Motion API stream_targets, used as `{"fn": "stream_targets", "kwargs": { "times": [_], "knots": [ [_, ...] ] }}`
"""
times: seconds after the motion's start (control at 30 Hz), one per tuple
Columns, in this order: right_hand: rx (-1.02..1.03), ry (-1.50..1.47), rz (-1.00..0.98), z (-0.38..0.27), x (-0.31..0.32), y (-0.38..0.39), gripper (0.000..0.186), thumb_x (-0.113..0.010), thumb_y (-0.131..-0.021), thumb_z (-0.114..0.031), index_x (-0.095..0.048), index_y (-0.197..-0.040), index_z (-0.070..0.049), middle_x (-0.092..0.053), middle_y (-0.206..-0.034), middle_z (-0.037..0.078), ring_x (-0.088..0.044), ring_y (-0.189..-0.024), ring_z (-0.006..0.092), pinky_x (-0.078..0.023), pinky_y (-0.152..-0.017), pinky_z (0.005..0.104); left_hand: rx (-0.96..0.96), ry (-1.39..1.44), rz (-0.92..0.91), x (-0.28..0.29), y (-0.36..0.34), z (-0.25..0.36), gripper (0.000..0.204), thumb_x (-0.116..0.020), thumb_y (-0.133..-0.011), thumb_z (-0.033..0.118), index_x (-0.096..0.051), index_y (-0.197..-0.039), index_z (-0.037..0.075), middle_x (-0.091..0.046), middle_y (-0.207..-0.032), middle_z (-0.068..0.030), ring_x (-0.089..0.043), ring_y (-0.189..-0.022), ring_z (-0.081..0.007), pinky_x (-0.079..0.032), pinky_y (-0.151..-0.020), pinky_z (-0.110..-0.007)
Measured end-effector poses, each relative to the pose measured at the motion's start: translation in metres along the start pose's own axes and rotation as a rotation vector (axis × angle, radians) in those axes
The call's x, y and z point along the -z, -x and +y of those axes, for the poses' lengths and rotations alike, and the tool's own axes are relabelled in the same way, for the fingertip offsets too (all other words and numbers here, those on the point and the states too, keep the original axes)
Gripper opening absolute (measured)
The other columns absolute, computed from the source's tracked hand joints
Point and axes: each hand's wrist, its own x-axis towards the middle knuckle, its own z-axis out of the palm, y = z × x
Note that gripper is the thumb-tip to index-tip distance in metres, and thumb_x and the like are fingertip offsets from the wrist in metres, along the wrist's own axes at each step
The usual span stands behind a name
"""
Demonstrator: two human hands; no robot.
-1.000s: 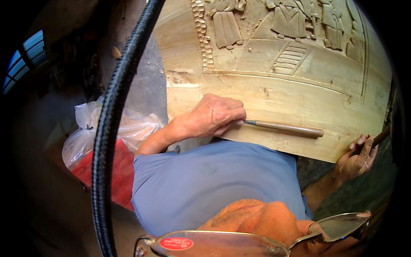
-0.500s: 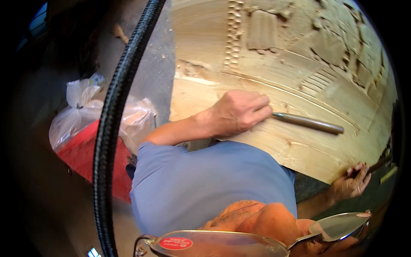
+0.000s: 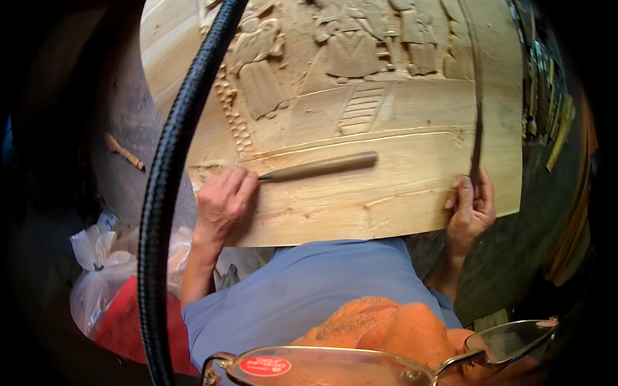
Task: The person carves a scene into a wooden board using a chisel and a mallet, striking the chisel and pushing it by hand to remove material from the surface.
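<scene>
A pale wooden panel (image 3: 412,212) carved in relief with robed figures, steps and a scalloped strip lies in front of me. My left hand (image 3: 222,201), closed at the panel's near left part, grips a chisel (image 3: 322,167) by its metal end. The chisel's brown handle points right, lying low over the plain near band. Over the panel's near right part, my right hand (image 3: 472,206) is closed on a long thin dark stick (image 3: 477,122). The stick reaches away from me across the panel's right side, slightly blurred; its far end leaves the picture.
A black braided cable (image 3: 174,141) crosses the view on the left. Beyond the panel's right edge are several long tools (image 3: 547,96) and a yellowish strip (image 3: 561,132). A wooden-handled tool (image 3: 124,152) lies at left, above tied plastic bags (image 3: 96,270) and something red (image 3: 138,328).
The view has swung right. My right hand has come from beyond the panel's near right corner to over the panel, bringing the dark stick. The chisel's handle now tilts up instead of down rightward.
</scene>
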Motion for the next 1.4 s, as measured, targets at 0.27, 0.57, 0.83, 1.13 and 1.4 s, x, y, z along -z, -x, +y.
{"fn": "stream_targets", "kwargs": {
  "times": [0.27,0.57,0.83,1.13,1.4],
  "knots": [
    [-0.002,0.069,-0.047,-0.014,-0.005,0.028,0.043,-0.072,-0.107,-0.001,-0.068,-0.15,0.001,-0.081,-0.109,0.01,-0.069,-0.082,0.0099,-0.055,-0.069,0.024,-0.057,0.015,-0.268,0.04,-0.015,-0.015,0.016,-0.08,-0.088,0.019,-0.069,-0.096,0.01,-0.067,-0.089,-0.0048,-0.067,-0.077,-0.0238,-0.054,-0.066,-0.037],
    [0.214,0.343,-0.129,-0.029,-0.013,0.038,0.04,-0.073,-0.101,0.009,-0.074,-0.141,0.004,-0.081,-0.131,0.021,-0.08,-0.119,0.0323,-0.061,-0.102,0.0375,-0.484,0.149,0.166,0.032,-0.13,0.009,0.032,-0.086,-0.093,0.039,-0.073,-0.096,0.01,-0.068,-0.087,-0.0026,-0.066,-0.074,-0.0204,-0.054,-0.064,-0.036],
    [0.4,0.409,-0.137,-0.037,-0.022,0.039,0.042,-0.074,-0.097,0.013,-0.076,-0.138,0.003,-0.082,-0.122,0.022,-0.083,-0.107,0.0333,-0.064,-0.09,0.0378,-1.102,0.627,0.445,-0.041,-0.279,0.092,0.043,-0.079,-0.1,0.046,-0.075,-0.117,0.007,-0.074,-0.11,-0.0113,-0.073,-0.097,-0.0281,-0.061,-0.076,-0.038],
    [0.459,0.465,-0.158,-0.052,-0.023,0.041,0.045,-0.076,-0.091,0.017,-0.077,-0.134,0.004,-0.081,-0.114,0.025,-0.084,-0.098,0.0372,-0.065,-0.08,0.0383,-0.941,0.76,0.069,-0.056,-0.267,0.101,0.058,-0.072,-0.105,0.056,-0.053,-0.071,0.013,-0.053,-0.063,-0.0034,-0.06,-0.06,-0.0253,-0.046,-0.051,-0.042],
    [0.445,0.498,-0.176,-0.077,-0.026,0.035,0.048,-0.076,-0.089,0.017,-0.078,-0.135,0.004,-0.081,-0.114,0.025,-0.084,-0.097,0.0369,-0.065,-0.08,0.0388,-0.783,0.756,0.15,-0.054,-0.269,0.116,0.068,-0.068,-0.106,0.063,-0.052,-0.059,0.016,-0.055,-0.055,-0.0028,-0.06,-0.051,-0.0266,-0.044,-0.047,-0.042]
  ]
}}
